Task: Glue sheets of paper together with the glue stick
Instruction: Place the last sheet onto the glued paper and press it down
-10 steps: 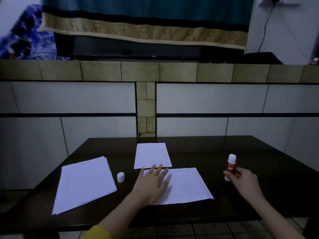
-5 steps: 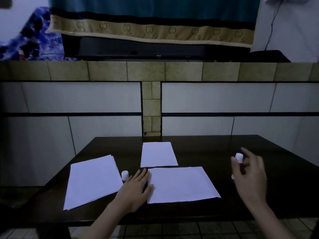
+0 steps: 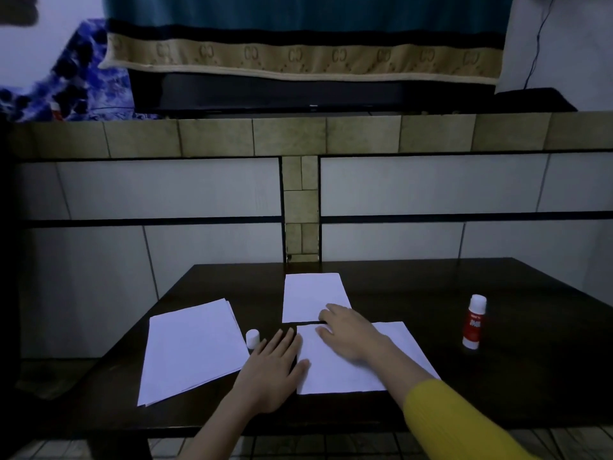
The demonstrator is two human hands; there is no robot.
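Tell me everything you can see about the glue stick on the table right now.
The glue stick stands upright on the dark table, off to the right and apart from the sheets. Its body looks like plastic, red with white lettering too small to read, white at the base and top. Its top is bare: a small white cap stands far to its left, beside the paper stack. Neither hand touches it; only the table does.

left grip (image 3: pixel 270 370) flat, right grip (image 3: pixel 348 330) flat, fingers spread
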